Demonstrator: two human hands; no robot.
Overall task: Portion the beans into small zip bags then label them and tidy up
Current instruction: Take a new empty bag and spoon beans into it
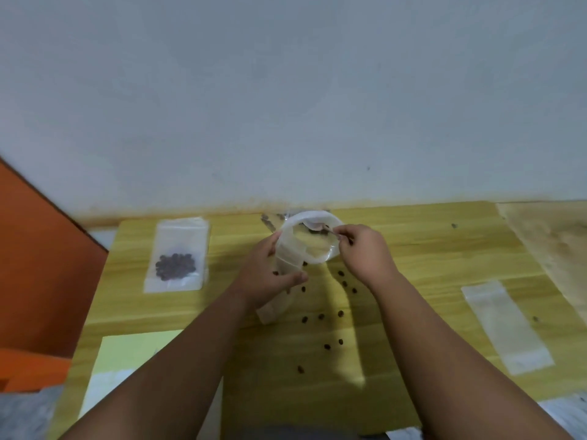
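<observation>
Head view: left hand [266,276] grips a zip bag [287,257]; right hand [362,249] pinches a blurred plastic rim [313,215], contents unclear

yellow wood-grain table [413,255]; dark brown beans [321,316] (scattered), clear bags [176,252]

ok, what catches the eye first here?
Both hands work mid-table: the left hand grips a small bag, and the right hand pinches the rim of a round white container held tilted beside it. Loose beans lie scattered on the table below them. A filled bag lies far left.
</observation>
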